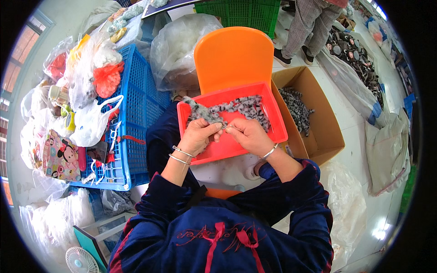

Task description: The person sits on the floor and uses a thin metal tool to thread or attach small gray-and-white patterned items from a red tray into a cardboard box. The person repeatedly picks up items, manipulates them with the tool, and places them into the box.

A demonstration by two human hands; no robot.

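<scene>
1. Pale, glossy floor tiles (327, 177) spread across the workroom; a person in checked trousers (307, 22) stands at the far side, near a green plastic crate (243, 12).
2. An orange plastic chair (233, 61) has its backrest just behind a red plastic bin (218, 156).
3. Black-flecked grey plush pieces (260, 107) lie along the bin's far side and right end.
4. A grey plush piece (202, 113) is held above the bin's left part, bunched at the left hand (200, 136), whose thumb and fingers grip its near edge.
5. The right hand (252, 137) meets the left over the bin, thumb and index finger pinched together; whatever sits between them is too small to tell.
6. Right of the bin, an open cardboard box (327, 132) contains similar dark-flecked plush (295, 108).
7. To the left, a blue plastic crate (135, 102) carries bagged goods.
</scene>
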